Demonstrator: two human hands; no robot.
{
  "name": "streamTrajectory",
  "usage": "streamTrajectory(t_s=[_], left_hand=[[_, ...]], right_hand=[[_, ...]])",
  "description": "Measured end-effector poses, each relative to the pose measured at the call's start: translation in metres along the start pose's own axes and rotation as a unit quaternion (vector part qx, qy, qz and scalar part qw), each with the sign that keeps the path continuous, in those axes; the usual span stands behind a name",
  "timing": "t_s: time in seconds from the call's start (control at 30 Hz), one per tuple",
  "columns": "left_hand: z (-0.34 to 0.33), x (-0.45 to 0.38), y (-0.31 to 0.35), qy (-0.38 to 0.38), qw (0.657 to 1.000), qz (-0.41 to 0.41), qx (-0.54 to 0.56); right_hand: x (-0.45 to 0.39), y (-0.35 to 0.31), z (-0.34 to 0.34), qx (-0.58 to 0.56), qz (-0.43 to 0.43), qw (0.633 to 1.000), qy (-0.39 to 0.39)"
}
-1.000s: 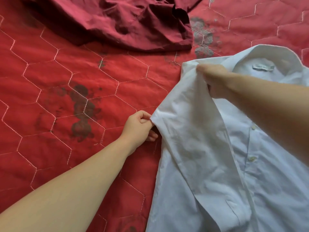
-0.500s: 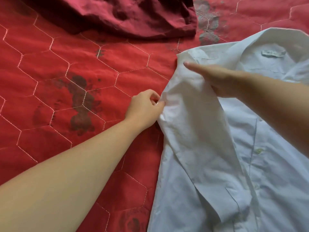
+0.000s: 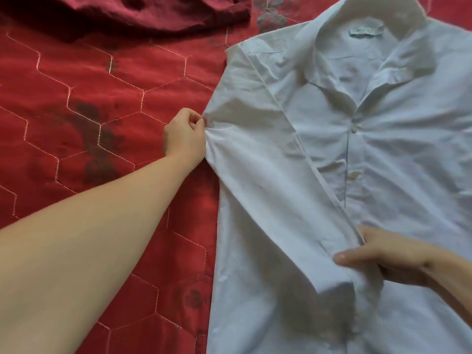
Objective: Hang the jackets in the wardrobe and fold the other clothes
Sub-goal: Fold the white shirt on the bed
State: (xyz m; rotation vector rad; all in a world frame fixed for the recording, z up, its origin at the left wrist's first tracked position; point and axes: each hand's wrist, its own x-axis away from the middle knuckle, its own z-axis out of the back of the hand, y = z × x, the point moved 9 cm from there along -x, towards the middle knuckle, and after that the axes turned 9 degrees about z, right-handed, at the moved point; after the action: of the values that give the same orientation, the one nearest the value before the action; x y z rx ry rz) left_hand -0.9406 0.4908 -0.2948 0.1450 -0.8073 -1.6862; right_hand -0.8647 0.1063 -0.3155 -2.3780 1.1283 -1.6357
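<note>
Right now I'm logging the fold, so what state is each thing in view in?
white shirt: lying front up on the bedspread, buttoned, collar spread, sleeve folded across the front.
left hand: pinching the shirt's side fold.
right hand: holding the folded sleeve near its cuff.
dark red garment: crumpled, not folded.
red quilted bedspread: spread flat under everything.

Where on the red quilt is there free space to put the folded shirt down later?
The widest bare patch of the red quilt lies left of the white shirt, below the dark red garment and above the left forearm. The right side is crowded: the shirt covers it, with the left hand and right hand gripping its sleeve.
</note>
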Motion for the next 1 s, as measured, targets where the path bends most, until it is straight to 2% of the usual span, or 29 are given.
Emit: streamTrajectory(t_s=[0.1,0.2,0.27,0.3,0.37,0.47,0.53,0.6,0.67,0.77,0.83,0.93,1.0], left_hand=[[0.004,0.003,0.006,0.007,1.000,0.008,-0.024],[0.009,0.023,0.015,0.039,0.999,0.023,-0.018],[0.000,0.052,0.038,0.055,0.992,-0.068,-0.093],[-0.010,0.072,0.052,0.042,0.983,-0.134,-0.118],[-0.045,0.110,0.067,-0.040,0.960,-0.224,-0.162],[-0.100,0.136,0.049,-0.169,0.917,-0.215,-0.291],[-0.115,0.138,0.036,-0.188,0.894,-0.204,-0.353],[-0.118,0.134,0.033,-0.177,0.890,-0.204,-0.368],[-0.119,0.133,0.032,-0.178,0.884,-0.199,-0.383],[-0.118,0.136,0.034,-0.179,0.877,-0.172,-0.412],[-0.116,0.148,0.040,-0.172,0.888,-0.162,-0.394],[-0.120,0.202,0.059,-0.153,0.882,-0.273,-0.352],[-0.131,0.245,0.057,-0.174,0.865,-0.328,-0.337]], right_hand=[[0.023,0.014,0.001,-0.040,0.003,0.999,-0.011],[0.035,0.038,-0.008,0.091,-0.050,0.994,-0.022],[0.034,0.042,-0.009,0.083,-0.032,0.996,0.008],[0.032,0.041,-0.009,0.041,-0.008,0.999,0.030],[0.030,0.034,-0.006,-0.045,0.045,0.996,0.058],[0.036,0.031,-0.008,-0.079,0.073,0.994,0.030],[0.047,0.042,-0.011,-0.053,0.048,0.997,-0.010],[0.059,0.057,-0.007,-0.015,0.012,0.999,-0.033],[0.068,0.065,0.002,0.027,0.008,0.999,-0.025],[0.075,0.077,0.016,0.060,0.005,0.998,0.021],[0.077,0.093,0.027,0.097,-0.019,0.993,0.066],[0.077,0.111,0.038,0.138,-0.020,0.983,0.116],[0.077,0.119,0.038,0.140,-0.008,0.980,0.138]])
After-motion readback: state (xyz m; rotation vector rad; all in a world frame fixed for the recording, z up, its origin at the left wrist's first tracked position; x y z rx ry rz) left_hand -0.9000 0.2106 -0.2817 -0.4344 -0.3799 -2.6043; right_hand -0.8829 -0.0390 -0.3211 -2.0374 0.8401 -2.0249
